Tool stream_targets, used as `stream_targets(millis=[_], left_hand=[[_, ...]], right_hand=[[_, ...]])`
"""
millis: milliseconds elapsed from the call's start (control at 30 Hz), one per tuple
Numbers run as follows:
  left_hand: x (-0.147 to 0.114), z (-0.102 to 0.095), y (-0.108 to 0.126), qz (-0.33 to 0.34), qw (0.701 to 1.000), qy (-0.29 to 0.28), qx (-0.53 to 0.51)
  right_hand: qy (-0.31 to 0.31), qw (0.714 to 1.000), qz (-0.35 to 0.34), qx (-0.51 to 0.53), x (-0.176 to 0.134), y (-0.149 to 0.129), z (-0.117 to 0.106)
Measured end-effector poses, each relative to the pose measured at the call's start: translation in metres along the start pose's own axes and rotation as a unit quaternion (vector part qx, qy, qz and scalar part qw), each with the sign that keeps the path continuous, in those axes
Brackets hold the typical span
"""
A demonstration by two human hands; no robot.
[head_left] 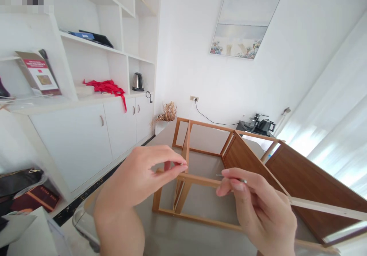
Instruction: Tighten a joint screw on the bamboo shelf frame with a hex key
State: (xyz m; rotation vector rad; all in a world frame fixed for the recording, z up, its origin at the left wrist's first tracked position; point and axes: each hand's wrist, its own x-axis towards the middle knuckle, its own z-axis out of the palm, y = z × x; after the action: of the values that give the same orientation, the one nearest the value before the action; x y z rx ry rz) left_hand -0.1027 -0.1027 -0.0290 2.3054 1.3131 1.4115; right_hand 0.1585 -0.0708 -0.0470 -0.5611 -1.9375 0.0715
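My left hand [143, 172] is raised over the near left part of a wooden shelf frame [206, 222]. Its thumb and forefinger are pinched together at a tiny pale spot, too small to name. To the right, my right hand [258, 202] grips a thin metal rod [219, 175] between thumb and fingers. One end of the rod points left towards my left hand; much of it is hidden by the fingers. The frame lies on a grey surface, with slim wooden bars and brown panels [312, 175] on its right side.
White shelves and cupboards [77, 145] line the left wall, with a kettle [138, 81] and red cloth [107, 87] on them. Behind the frame stand a dried plant [169, 112] and a black tea set [265, 126]. A bag [20, 181] and boxes sit at lower left.
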Motion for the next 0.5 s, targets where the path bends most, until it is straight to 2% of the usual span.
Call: stream_targets(millis=[100,167,300,400,500], left_hand=[[-0.004,0.006,-0.006,0.013,1.0,0.006,-0.004],[-0.005,0.009,-0.009,0.014,1.0,0.004,0.007],[-0.002,0.015,-0.011,-0.037,0.999,-0.009,0.031],[-0.002,0.018,-0.008,-0.072,0.997,-0.029,0.027],[-0.001,0.02,-0.005,-0.065,0.995,-0.07,0.035]], right_hand=[[-0.022,0.999,0.015,0.041,-0.002,0.008,0.012],[-0.062,0.996,0.025,0.056,-0.003,0.015,0.018],[-0.121,0.991,0.041,0.048,-0.002,0.024,0.02],[-0.129,0.989,0.055,0.045,-0.001,0.027,0.016],[-0.114,0.99,0.061,0.051,0.0,0.029,0.013]])
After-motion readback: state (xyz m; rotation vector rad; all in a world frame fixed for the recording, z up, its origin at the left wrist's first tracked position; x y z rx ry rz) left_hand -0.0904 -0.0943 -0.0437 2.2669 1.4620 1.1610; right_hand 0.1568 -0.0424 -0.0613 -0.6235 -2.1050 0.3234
